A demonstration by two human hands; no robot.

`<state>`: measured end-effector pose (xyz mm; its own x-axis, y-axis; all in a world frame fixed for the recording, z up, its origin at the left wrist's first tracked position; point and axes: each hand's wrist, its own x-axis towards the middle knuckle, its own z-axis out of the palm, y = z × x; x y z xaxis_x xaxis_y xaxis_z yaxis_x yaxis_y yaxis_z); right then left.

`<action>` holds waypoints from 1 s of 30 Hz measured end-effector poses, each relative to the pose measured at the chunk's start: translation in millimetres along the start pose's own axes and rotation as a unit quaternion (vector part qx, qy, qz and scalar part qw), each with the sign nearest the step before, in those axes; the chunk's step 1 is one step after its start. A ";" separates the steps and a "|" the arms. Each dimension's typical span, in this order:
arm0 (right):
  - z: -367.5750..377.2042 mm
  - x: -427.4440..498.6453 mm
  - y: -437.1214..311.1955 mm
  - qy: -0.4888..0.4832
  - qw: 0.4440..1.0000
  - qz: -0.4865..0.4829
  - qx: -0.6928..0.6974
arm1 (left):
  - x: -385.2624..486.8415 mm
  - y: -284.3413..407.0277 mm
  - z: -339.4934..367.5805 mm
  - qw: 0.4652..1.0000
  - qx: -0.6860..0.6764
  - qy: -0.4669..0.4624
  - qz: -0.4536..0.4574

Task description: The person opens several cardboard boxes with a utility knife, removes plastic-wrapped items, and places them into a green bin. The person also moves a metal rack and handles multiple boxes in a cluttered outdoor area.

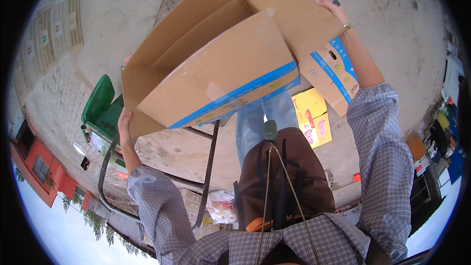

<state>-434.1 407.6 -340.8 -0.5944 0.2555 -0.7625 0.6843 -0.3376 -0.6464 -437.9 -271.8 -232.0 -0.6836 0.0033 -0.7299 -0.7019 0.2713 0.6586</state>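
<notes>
A large open cardboard box [224, 70] with a blue printed band is held up before me, tilted, its flaps spread and its inside facing up. My left hand [125, 120] grips the lower left flap, fingers along its edge. On the far right, my right hand [336, 11] holds the outer edge of the wide right flap [294, 11]. No contents show in the visible part of the box, but its bottom is hidden. Below my right forearm lies a flattened banana carton [323, 73] with matching blue bands.
A yellow printed carton [312, 117] lies on the concrete floor by my legs. Left of me are a metal-framed cart [208, 169] and a green plastic bin [105, 110]. Beige crates [51, 33] stand at the far left. A filled plastic bag [222, 208] is near the cart.
</notes>
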 end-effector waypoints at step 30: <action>280.9 -39.2 140.4 -0.054 0.796 -0.366 -0.479 | 119.1 -81.0 84.9 0.784 0.546 0.273 0.110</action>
<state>-433.5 95.7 -394.4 -0.9794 -0.0306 -0.1998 0.1159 0.7249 -0.6790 -445.5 -211.6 -387.8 -0.9574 -0.1648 -0.2373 -0.1675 0.9858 -0.0092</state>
